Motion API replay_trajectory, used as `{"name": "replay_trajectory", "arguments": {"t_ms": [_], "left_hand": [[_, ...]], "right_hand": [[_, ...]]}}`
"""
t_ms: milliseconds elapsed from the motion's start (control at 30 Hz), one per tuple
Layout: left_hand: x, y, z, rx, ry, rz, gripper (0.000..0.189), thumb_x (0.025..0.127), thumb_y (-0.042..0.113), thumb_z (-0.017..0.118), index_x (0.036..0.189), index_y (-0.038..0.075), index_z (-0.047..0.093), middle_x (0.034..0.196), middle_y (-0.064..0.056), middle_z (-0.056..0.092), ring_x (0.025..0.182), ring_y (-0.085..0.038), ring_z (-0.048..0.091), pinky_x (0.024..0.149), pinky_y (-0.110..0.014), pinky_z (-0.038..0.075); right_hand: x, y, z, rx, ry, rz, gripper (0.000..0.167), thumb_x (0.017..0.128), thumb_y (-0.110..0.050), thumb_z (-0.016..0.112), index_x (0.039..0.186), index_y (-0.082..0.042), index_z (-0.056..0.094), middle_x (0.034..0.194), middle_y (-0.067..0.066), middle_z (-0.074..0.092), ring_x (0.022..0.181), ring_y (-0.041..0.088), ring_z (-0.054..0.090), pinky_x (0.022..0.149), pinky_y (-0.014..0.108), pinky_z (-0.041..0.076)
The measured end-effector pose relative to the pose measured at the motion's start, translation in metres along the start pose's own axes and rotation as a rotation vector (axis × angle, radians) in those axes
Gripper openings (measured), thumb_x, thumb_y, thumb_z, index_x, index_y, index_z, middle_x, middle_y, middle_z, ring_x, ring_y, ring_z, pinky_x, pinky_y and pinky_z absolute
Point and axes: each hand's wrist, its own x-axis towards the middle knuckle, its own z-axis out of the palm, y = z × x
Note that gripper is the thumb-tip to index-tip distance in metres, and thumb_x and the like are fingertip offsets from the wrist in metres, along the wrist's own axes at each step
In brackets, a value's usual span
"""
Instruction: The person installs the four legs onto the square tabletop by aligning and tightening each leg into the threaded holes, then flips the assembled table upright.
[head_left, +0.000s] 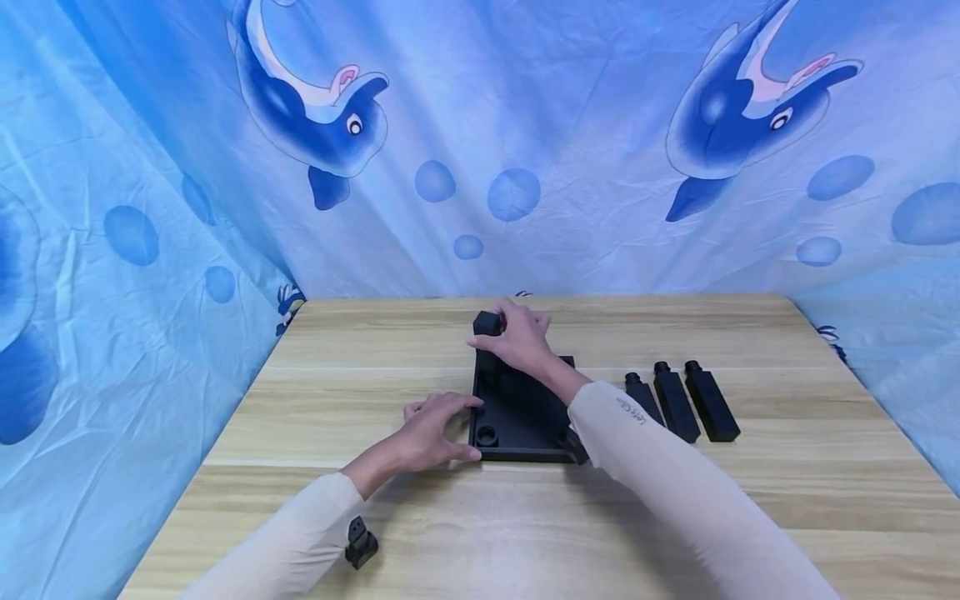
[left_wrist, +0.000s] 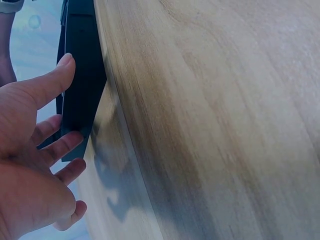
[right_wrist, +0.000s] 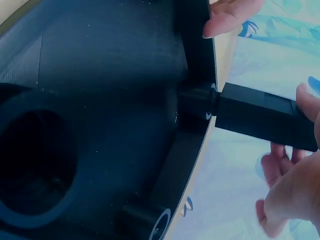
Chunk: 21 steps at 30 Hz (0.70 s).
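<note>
A square black panel [head_left: 525,421] with raised rims and round corner sockets lies on the wooden table. My right hand [head_left: 521,337] grips a square black leg [head_left: 487,323] at the panel's far left corner. In the right wrist view the narrow end of the leg [right_wrist: 262,114] meets a corner socket [right_wrist: 197,102]; how deep it sits cannot be made out. My left hand [head_left: 435,429] is at the panel's left side, fingers spread, thumb by the near left corner. The left wrist view has its thumb and fingertips against the panel's outer wall [left_wrist: 82,80].
Several black legs with necked ends, such as the outermost one [head_left: 711,402], lie right of the panel, partly behind my right sleeve. Wrist camera mounts [head_left: 362,543] sit on both forearms. A blue dolphin-print curtain [head_left: 510,100] hangs beyond the table [head_left: 315,367].
</note>
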Motion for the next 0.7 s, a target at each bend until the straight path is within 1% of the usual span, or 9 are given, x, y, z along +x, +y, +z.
{"name": "replay_trajectory", "arguments": {"t_ms": [100, 167, 233, 300, 367, 433, 500, 600, 700], "left_hand": [[0.0, 0.0, 0.0, 0.008, 0.005, 0.007, 0.069, 0.075, 0.031, 0.083, 0.136, 0.018, 0.053, 0.137, 0.0, 0.052, 0.129, -0.025, 0.04, 0.093, -0.051, 0.02], [0.0, 0.0, 0.001, 0.011, 0.005, 0.007, 0.069, 0.075, 0.031, 0.083, 0.136, 0.018, 0.054, 0.137, 0.0, 0.052, 0.129, -0.024, 0.039, 0.093, -0.051, 0.02], [0.0, -0.001, 0.001, 0.011, 0.003, 0.009, 0.069, 0.075, 0.031, 0.083, 0.136, 0.018, 0.054, 0.137, 0.0, 0.052, 0.129, -0.024, 0.039, 0.093, -0.051, 0.02], [0.0, -0.001, 0.001, 0.011, 0.004, 0.011, 0.069, 0.075, 0.032, 0.083, 0.135, 0.018, 0.054, 0.137, 0.0, 0.052, 0.129, -0.025, 0.039, 0.093, -0.052, 0.02], [0.0, -0.001, 0.001, 0.011, 0.005, 0.012, 0.069, 0.074, 0.032, 0.083, 0.135, 0.018, 0.054, 0.137, -0.001, 0.052, 0.128, -0.025, 0.04, 0.093, -0.052, 0.02], [0.0, -0.001, 0.001, 0.01, 0.007, 0.013, 0.069, 0.074, 0.032, 0.084, 0.135, 0.018, 0.054, 0.136, -0.001, 0.052, 0.128, -0.025, 0.04, 0.092, -0.052, 0.02], [-0.001, -0.001, 0.001, 0.009, 0.01, 0.017, 0.069, 0.074, 0.032, 0.084, 0.134, 0.017, 0.054, 0.136, -0.001, 0.053, 0.127, -0.025, 0.041, 0.092, -0.052, 0.02], [0.0, -0.001, 0.001, 0.008, 0.014, 0.021, 0.069, 0.073, 0.031, 0.084, 0.134, 0.017, 0.055, 0.135, -0.001, 0.053, 0.127, -0.025, 0.041, 0.091, -0.051, 0.021], [0.0, 0.0, 0.001, 0.011, 0.013, 0.02, 0.068, 0.074, 0.031, 0.084, 0.134, 0.018, 0.054, 0.135, -0.001, 0.053, 0.127, -0.025, 0.041, 0.092, -0.052, 0.021]], "right_hand": [[0.0, -0.002, 0.001, -0.06, -0.002, 0.03, 0.057, 0.08, -0.043, 0.076, 0.117, -0.007, 0.051, 0.107, 0.012, 0.058, 0.103, 0.03, 0.051, 0.098, 0.053, 0.017], [-0.001, -0.003, -0.001, -0.104, -0.03, 0.028, 0.067, 0.08, -0.046, 0.075, 0.128, -0.008, 0.048, 0.121, 0.011, 0.057, 0.114, 0.032, 0.047, 0.1, 0.055, 0.016], [-0.002, -0.003, -0.006, -0.124, -0.079, 0.008, 0.072, 0.08, -0.045, 0.076, 0.135, -0.01, 0.046, 0.129, 0.011, 0.055, 0.12, 0.034, 0.044, 0.1, 0.056, 0.016], [-0.003, -0.003, -0.012, -0.103, -0.148, -0.025, 0.074, 0.081, -0.042, 0.076, 0.141, -0.013, 0.044, 0.133, 0.011, 0.053, 0.123, 0.034, 0.04, 0.101, 0.058, 0.015], [-0.003, -0.004, -0.02, -0.06, -0.225, -0.069, 0.073, 0.083, -0.035, 0.076, 0.144, -0.015, 0.042, 0.135, 0.01, 0.052, 0.126, 0.033, 0.04, 0.103, 0.06, 0.014], [-0.002, -0.005, -0.027, -0.012, -0.292, -0.102, 0.068, 0.086, -0.028, 0.074, 0.145, -0.016, 0.042, 0.135, 0.01, 0.052, 0.127, 0.031, 0.04, 0.105, 0.062, 0.011], [-0.001, -0.005, -0.032, 0.007, -0.324, -0.131, 0.061, 0.088, -0.022, 0.071, 0.143, -0.017, 0.045, 0.135, 0.008, 0.053, 0.127, 0.028, 0.043, 0.106, 0.063, 0.011], [0.0, -0.003, -0.035, 0.02, -0.299, -0.145, 0.048, 0.09, -0.019, 0.069, 0.136, -0.016, 0.055, 0.129, 0.006, 0.057, 0.122, 0.027, 0.048, 0.107, 0.059, 0.014], [0.0, 0.0, -0.032, 0.035, -0.225, -0.14, 0.035, 0.088, -0.022, 0.071, 0.121, -0.012, 0.062, 0.115, 0.007, 0.062, 0.113, 0.029, 0.053, 0.104, 0.054, 0.02]]}}
